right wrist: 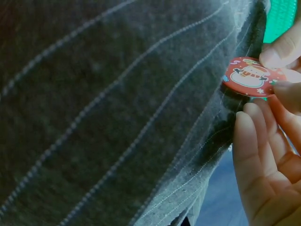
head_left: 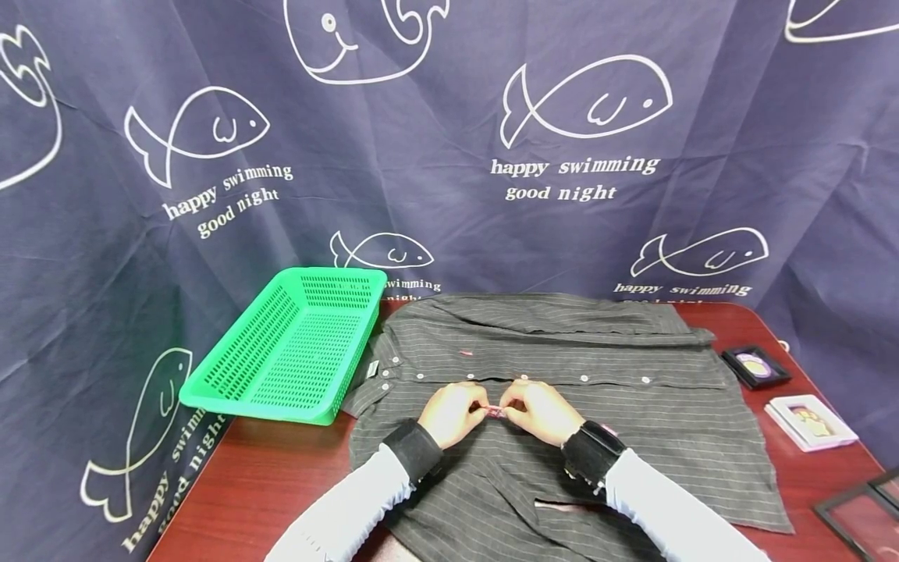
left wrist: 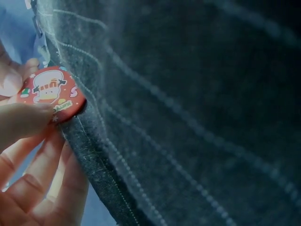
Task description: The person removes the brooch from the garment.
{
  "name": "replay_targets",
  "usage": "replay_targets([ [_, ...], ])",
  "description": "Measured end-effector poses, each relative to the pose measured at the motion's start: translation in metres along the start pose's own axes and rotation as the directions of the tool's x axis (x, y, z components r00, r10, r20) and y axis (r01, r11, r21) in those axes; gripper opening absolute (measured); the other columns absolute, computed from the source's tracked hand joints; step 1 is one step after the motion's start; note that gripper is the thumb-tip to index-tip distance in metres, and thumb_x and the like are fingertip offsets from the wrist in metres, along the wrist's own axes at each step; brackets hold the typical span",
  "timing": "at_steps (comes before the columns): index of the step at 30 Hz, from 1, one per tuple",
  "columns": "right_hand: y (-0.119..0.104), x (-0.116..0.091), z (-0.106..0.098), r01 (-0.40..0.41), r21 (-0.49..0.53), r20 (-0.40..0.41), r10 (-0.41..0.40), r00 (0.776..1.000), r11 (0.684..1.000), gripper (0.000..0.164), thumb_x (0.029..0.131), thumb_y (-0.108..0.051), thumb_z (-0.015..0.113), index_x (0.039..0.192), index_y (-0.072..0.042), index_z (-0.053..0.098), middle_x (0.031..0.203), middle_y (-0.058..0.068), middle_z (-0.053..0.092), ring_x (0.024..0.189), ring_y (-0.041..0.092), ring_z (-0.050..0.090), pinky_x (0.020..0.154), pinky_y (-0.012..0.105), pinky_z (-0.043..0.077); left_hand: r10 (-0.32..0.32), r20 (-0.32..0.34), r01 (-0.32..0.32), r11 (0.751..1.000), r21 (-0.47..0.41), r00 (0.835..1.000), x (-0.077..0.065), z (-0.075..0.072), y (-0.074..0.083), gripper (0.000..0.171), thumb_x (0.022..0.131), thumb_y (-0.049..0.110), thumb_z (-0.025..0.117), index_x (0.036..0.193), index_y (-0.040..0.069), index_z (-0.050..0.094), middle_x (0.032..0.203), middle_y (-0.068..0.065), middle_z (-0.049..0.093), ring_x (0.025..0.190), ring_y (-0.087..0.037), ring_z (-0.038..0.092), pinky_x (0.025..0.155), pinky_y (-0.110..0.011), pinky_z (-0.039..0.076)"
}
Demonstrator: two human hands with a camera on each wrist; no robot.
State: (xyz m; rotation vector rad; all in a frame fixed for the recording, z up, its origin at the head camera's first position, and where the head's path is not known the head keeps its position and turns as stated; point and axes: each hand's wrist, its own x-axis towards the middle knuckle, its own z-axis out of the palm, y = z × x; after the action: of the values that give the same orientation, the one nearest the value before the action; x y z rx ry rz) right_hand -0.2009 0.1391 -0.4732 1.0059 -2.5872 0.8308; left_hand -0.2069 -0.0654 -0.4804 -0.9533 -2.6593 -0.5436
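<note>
Both hands meet over a dark grey pinstriped shirt (head_left: 667, 437) spread on the table. Between them is a round red badge (head_left: 495, 411) with a snowman print. My left hand (head_left: 449, 414) pinches its left side, and my right hand (head_left: 544, 412) pinches its right side. In the left wrist view the badge (left wrist: 59, 94) lies flat against the shirt's folded edge (left wrist: 99, 165), a thumb pressing its face and fingers beneath. The right wrist view shows the badge (right wrist: 247, 77) at the cloth edge too. Its back is hidden. White buttons (head_left: 584, 378) run along the shirt's front opening.
A green plastic basket (head_left: 256, 409) stands at the left, next to the shirt's collar. At the right edge lie a small black box (head_left: 758, 367), a white box with a picture (head_left: 811, 421) and a dark-framed clear panel (head_left: 853, 511). A patterned blue curtain (head_left: 449, 195) hangs behind.
</note>
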Motion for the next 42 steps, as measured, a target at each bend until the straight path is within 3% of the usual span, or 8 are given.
replay_targets([
  [11, -0.002, 0.002, 0.002, -0.042, -0.029, 0.073, 0.044, 0.996, 0.999, 0.007, 0.08, -0.011, 0.072, 0.081, -0.017, 0.068, 0.075, -0.01, 0.058, 0.066, 0.0, 0.05, 0.062, 0.021, 0.044, -0.048, 0.041, 0.051, 0.997, -0.065, 0.998, 0.0, -0.006, 0.002, 0.009, 0.082, 0.023, 0.076, 0.078, 0.019, 0.069, 0.073, 0.007, 0.065, 0.064, -0.002, 0.055, 0.057, -0.017, 0.043],
  [17, -0.005, 0.0, 0.001, -0.026, -0.03, 0.069, 0.028, 0.997, 0.999, 0.008, 0.081, -0.013, 0.074, 0.081, -0.017, 0.067, 0.077, -0.009, 0.059, 0.068, 0.0, 0.052, 0.062, 0.021, 0.046, -0.061, 0.067, 0.067, 0.994, -0.091, 0.996, -0.001, -0.008, 0.005, 0.018, 0.087, 0.032, 0.07, 0.092, 0.015, 0.074, 0.085, 0.003, 0.071, 0.077, -0.008, 0.065, 0.069, -0.022, 0.051],
  [23, -0.004, -0.002, 0.002, -0.025, -0.037, 0.075, 0.027, 0.997, 0.999, 0.008, 0.082, -0.012, 0.073, 0.082, -0.017, 0.067, 0.078, -0.009, 0.061, 0.07, 0.002, 0.054, 0.065, 0.023, 0.047, -0.032, 0.112, 0.04, 0.997, -0.069, 0.993, -0.003, -0.011, 0.009, 0.031, 0.096, 0.034, 0.058, 0.105, 0.011, 0.075, 0.1, -0.002, 0.075, 0.095, -0.016, 0.071, 0.083, -0.03, 0.055],
  [28, -0.006, -0.004, 0.002, -0.011, -0.011, 0.075, 0.012, 0.997, 1.0, 0.008, 0.082, -0.012, 0.074, 0.081, -0.017, 0.067, 0.076, -0.01, 0.06, 0.07, 0.0, 0.053, 0.064, 0.021, 0.046, 0.001, 0.147, 0.006, 0.999, -0.052, 0.989, -0.006, -0.008, 0.008, 0.031, 0.098, 0.034, 0.056, 0.102, 0.012, 0.076, 0.097, 0.0, 0.076, 0.091, -0.014, 0.072, 0.079, -0.029, 0.056],
  [35, -0.008, -0.005, 0.001, 0.013, 0.011, 0.088, -0.014, 0.996, 1.0, 0.009, 0.082, -0.011, 0.074, 0.079, -0.017, 0.068, 0.074, -0.011, 0.057, 0.068, -0.001, 0.049, 0.062, 0.019, 0.043, 0.023, 0.147, -0.015, 0.999, -0.051, 0.989, -0.008, -0.003, 0.005, 0.025, 0.096, 0.034, 0.059, 0.097, 0.017, 0.077, 0.093, 0.006, 0.076, 0.087, -0.009, 0.071, 0.075, -0.025, 0.055],
  [42, -0.008, -0.007, 0.003, 0.019, 0.001, 0.109, -0.019, 0.994, 1.0, 0.009, 0.08, -0.011, 0.075, 0.078, -0.017, 0.069, 0.073, -0.011, 0.055, 0.067, -0.002, 0.047, 0.061, 0.018, 0.041, 0.011, 0.162, -0.005, 0.999, -0.037, 0.987, -0.01, 0.001, 0.003, 0.028, 0.095, 0.037, 0.061, 0.101, 0.015, 0.077, 0.1, 0.004, 0.076, 0.095, -0.01, 0.071, 0.082, -0.026, 0.055],
])
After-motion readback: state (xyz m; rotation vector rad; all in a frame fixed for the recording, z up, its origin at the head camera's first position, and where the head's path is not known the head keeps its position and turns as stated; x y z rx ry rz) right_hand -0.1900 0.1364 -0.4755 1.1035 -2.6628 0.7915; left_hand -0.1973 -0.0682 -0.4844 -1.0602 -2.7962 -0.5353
